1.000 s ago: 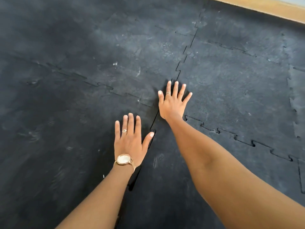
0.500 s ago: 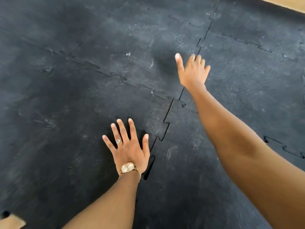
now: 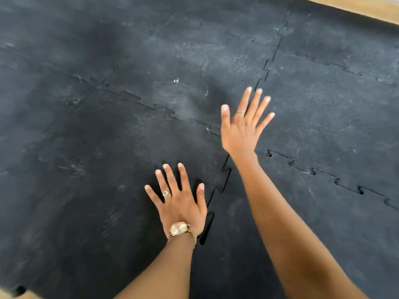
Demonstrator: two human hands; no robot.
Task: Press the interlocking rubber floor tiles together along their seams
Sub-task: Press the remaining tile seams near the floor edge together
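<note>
Black rubber floor tiles [image 3: 108, 190] cover the floor; the left hand [image 3: 180, 205], fingers spread, lies flat beside the gaping seam [image 3: 208, 227] (apparently steadying its tile), while the right hand [image 3: 243, 130], open and gripping nothing, spans the four-tile junction.

Soft daylight, dim left side (edges blurred), faint hand shadows.
</note>
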